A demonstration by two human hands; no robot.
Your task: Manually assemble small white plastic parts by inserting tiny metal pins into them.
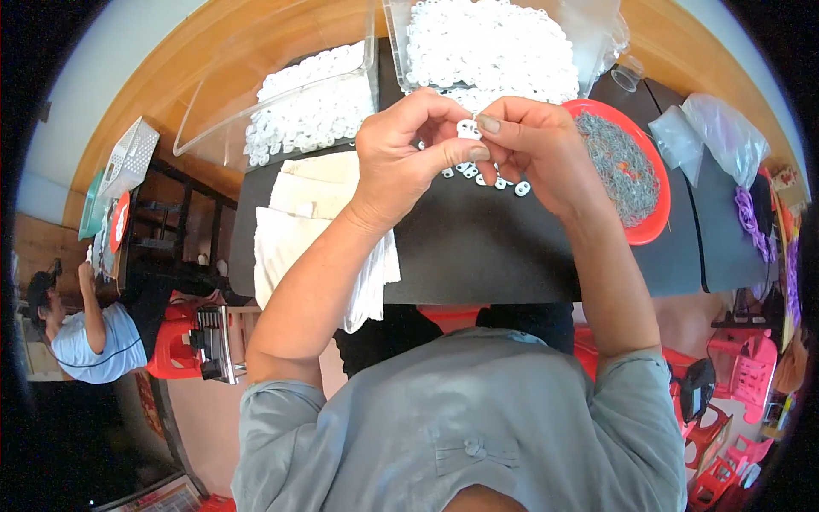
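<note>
My left hand [408,147] is closed in a pinch on a small white plastic piece [468,129] with two dark holes, held above the dark table [478,256]. My right hand [542,149] meets it from the other side, thumb and fingers pressed together at the piece's edge. Whether a thin metal part is also between the right fingertips is too small to tell. Under the hands lie several loose white pieces [522,189], partly hidden by the fingers. Beside my right wrist stands a red bowl [659,224] filled with thin grey metal parts [618,166].
Two clear bins of white pieces, one left [311,102] and one centre [490,47], stand at the table's far side. Folded white cloths [286,235] lie by my left forearm. Clear plastic bags [725,128] are at the right. A seated person [102,341] works at far left.
</note>
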